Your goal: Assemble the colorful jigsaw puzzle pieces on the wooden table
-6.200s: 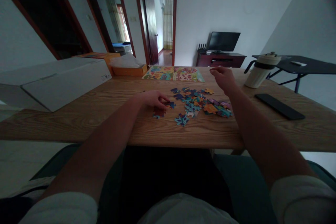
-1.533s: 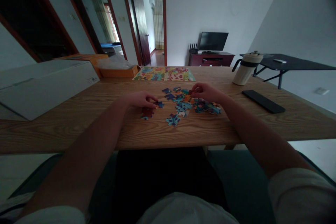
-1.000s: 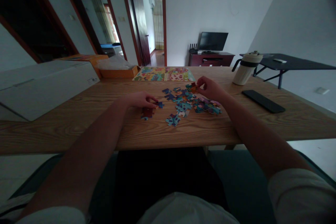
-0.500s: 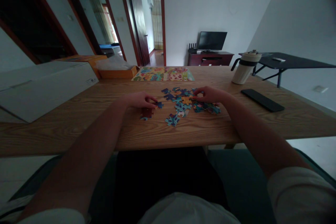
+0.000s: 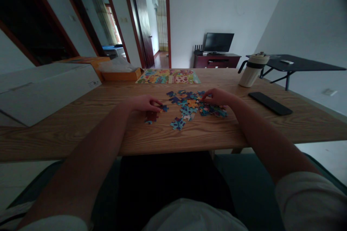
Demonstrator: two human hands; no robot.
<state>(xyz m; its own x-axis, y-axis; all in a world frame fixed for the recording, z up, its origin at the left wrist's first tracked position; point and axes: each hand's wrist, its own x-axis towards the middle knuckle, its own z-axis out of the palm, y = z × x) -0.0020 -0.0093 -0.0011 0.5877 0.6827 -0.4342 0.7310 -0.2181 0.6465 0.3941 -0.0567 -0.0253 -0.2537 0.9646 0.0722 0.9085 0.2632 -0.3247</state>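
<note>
My left hand (image 5: pixel 148 103) has its thumb and fingers closed on a dark blue puzzle piece (image 5: pixel 164 108), held just above the wooden table. Directly under that hand lies a reddish-brown puzzle piece (image 5: pixel 151 116). At the right side of the loose puzzle pieces (image 5: pixel 188 108), my right hand (image 5: pixel 214 97) reaches down with bent fingers touching the pile; whether a piece is between its fingertips I cannot make out. An orange puzzle piece (image 5: pixel 192 103) sits in the middle of the heap. A separate blue patterned piece (image 5: pixel 178 123) rests nearer the table's front edge.
Behind the pieces lies a colourful picture sheet (image 5: pixel 169 76). An orange box (image 5: pixel 121 75) and a long white box (image 5: pixel 48 92) stand at the left. To the right are a cream jug (image 5: pixel 252 72) and a black phone-like slab (image 5: pixel 269 103) on the wooden table (image 5: pixel 211 139).
My right hand has shifted very slightly to the right and up over the pile. The left hand and its piece have stayed in place.
</note>
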